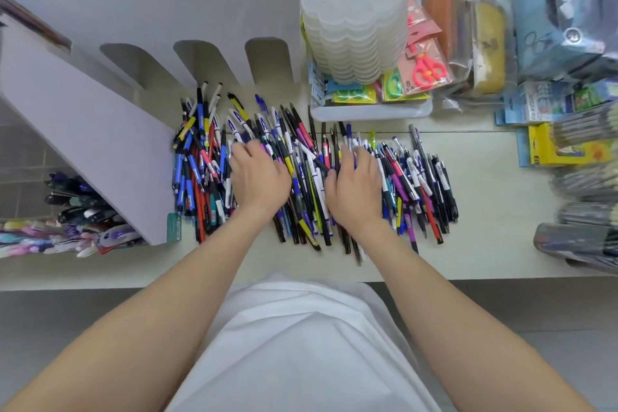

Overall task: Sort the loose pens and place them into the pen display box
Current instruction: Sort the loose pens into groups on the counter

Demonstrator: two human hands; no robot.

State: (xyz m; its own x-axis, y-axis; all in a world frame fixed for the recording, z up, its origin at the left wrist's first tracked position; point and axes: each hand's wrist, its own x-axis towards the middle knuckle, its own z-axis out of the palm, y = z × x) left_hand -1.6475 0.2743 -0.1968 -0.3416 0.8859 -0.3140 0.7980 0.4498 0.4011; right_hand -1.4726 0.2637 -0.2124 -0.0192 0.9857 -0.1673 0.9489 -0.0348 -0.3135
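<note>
— What are the fingers doing?

— The fingers (241,153) of the left hand (259,177) are spread and gently bent, tips down on the heap. They curl round nothing that I can see. The fingers (363,153) of the right hand (354,187) are bent a little more, and their tips blur in among white-barrelled pens. I cannot tell whether they have one pinched.

— And the hands themselves?

— Both lie palm down on the loose pens (307,184). The left hand is over the middle-left of the heap and the right hand is just right of the middle, with a strip of pens between them. Bare forearms reach in from below, over a white garment (301,344).

— Where do the pens lie?

— In one broad heap on the pale surface (485,211), mostly pointing away from the person. Blue, black, white, yellow, pink and red barrels are mixed together. The heap's left edge is just beside the white pen display box (100,117), which is stepped and has arched cut-outs in its front walls. Past its slanted side wall, at the far left, more pens lie in rows. I cannot tell whether they are inside the box.

— What is behind the heap?

— A clear tray (368,112) holding carded scissors (429,72), with a stack of clear scalloped containers (357,17) on it.
</note>
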